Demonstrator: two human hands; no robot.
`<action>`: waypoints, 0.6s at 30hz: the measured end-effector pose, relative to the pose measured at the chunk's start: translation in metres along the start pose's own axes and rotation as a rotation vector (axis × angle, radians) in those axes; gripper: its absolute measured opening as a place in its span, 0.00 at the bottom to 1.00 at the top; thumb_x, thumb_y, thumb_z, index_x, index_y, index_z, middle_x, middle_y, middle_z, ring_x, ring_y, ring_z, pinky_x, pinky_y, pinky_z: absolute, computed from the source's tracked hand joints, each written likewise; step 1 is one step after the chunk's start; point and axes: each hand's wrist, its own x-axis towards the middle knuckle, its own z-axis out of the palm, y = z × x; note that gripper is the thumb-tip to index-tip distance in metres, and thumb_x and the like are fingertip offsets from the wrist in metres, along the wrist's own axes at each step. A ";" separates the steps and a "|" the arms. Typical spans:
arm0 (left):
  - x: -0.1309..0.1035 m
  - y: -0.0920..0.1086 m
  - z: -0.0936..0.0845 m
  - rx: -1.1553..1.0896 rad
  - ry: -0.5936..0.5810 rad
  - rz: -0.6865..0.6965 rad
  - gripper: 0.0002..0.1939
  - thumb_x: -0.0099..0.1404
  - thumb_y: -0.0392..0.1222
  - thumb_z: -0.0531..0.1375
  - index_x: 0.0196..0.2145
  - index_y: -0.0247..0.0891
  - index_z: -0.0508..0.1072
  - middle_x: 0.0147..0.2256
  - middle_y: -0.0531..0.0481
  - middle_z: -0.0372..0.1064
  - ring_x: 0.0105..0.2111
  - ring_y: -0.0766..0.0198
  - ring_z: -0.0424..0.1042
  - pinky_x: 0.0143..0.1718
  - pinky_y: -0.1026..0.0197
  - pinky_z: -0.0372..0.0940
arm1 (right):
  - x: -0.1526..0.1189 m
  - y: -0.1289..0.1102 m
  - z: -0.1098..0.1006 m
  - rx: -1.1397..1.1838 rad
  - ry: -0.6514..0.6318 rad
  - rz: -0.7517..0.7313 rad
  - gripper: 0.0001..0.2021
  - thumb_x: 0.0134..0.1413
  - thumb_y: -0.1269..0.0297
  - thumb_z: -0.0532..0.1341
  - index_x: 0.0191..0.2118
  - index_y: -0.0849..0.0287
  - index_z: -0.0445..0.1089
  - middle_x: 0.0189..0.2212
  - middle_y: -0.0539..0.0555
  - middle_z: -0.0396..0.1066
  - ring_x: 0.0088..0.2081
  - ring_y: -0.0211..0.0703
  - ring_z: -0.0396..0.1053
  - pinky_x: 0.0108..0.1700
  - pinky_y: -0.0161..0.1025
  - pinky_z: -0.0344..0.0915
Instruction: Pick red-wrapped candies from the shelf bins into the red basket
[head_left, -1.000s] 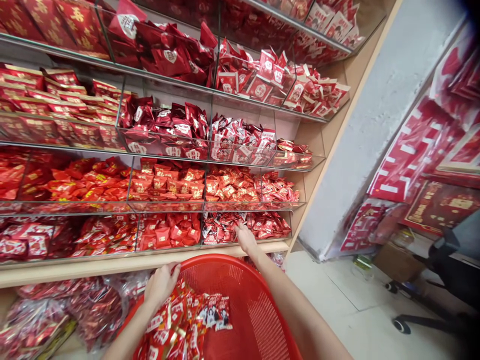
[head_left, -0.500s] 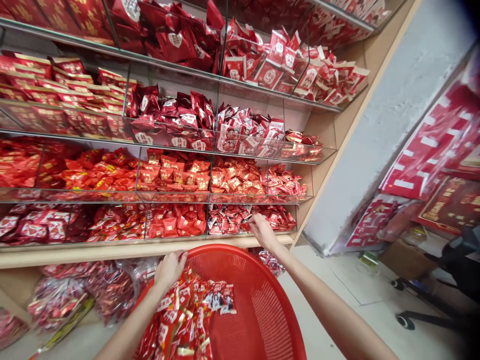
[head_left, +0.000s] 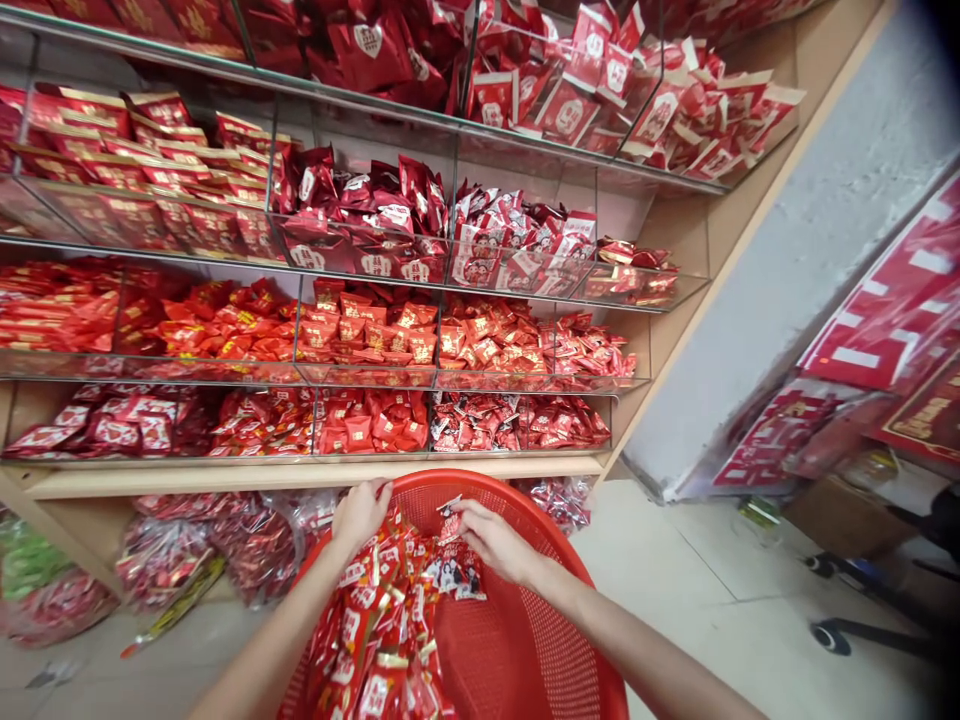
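My left hand (head_left: 363, 515) is closed around the rim of a red plastic basket (head_left: 574, 640), at the basket's far left side. Inside the basket, above the pile, my right hand (head_left: 491, 538) pinches a small red and white candy packet (head_left: 448, 524). Under it lie a few red packets with black and white figures (head_left: 457, 575). Many red and gold candy packets (head_left: 375, 630) fill the basket's left part. The red floor of the basket shows on the right.
Shelves with clear dividers (head_left: 442, 378) hold heaps of red packets. Below the bottom board (head_left: 315, 476) lie plastic bags of packets (head_left: 169, 565). To the right are a grey wall (head_left: 757, 280), a cardboard box (head_left: 840, 515) and a wheeled chair base (head_left: 862, 620).
My right hand has come back from the bottom shelf bin to above the basket, now with a small packet in its fingers. My left hand stays on the rim. The view has shifted slightly.
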 end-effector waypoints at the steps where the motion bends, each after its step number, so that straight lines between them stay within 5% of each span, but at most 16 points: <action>1: 0.000 0.000 0.000 0.000 -0.001 -0.001 0.22 0.65 0.52 0.43 0.46 0.45 0.72 0.42 0.44 0.75 0.42 0.57 0.73 0.39 0.61 0.64 | 0.002 0.003 0.005 -0.025 -0.027 0.022 0.11 0.58 0.69 0.50 0.43 0.53 0.66 0.39 0.52 0.68 0.39 0.38 0.67 0.42 0.36 0.64; 6: -0.001 0.000 0.001 0.011 -0.005 0.002 0.24 0.65 0.52 0.42 0.46 0.45 0.72 0.41 0.42 0.75 0.41 0.54 0.74 0.38 0.59 0.64 | 0.003 0.009 0.018 -0.279 -0.215 -0.050 0.12 0.52 0.70 0.55 0.41 0.51 0.69 0.50 0.51 0.66 0.44 0.41 0.68 0.47 0.38 0.62; 10: -0.001 -0.001 0.001 0.036 -0.002 -0.001 0.24 0.65 0.52 0.42 0.48 0.44 0.71 0.41 0.41 0.75 0.41 0.54 0.74 0.39 0.58 0.64 | -0.004 0.007 0.019 -0.572 -0.357 -0.059 0.22 0.51 0.74 0.51 0.51 0.48 0.65 0.54 0.52 0.64 0.53 0.46 0.62 0.55 0.46 0.57; 14: 0.000 -0.004 0.002 0.040 0.010 0.027 0.24 0.65 0.52 0.42 0.49 0.45 0.71 0.41 0.42 0.75 0.41 0.54 0.74 0.40 0.58 0.64 | -0.004 0.006 0.015 -0.622 -0.243 -0.049 0.22 0.52 0.74 0.51 0.52 0.51 0.63 0.50 0.53 0.67 0.52 0.46 0.63 0.56 0.46 0.55; 18: 0.003 -0.006 0.003 0.002 -0.014 0.030 0.23 0.65 0.52 0.43 0.48 0.46 0.71 0.42 0.43 0.75 0.43 0.54 0.73 0.41 0.59 0.64 | 0.016 0.006 -0.009 -0.577 0.024 -0.043 0.17 0.54 0.73 0.50 0.48 0.55 0.66 0.45 0.54 0.70 0.45 0.42 0.67 0.48 0.38 0.61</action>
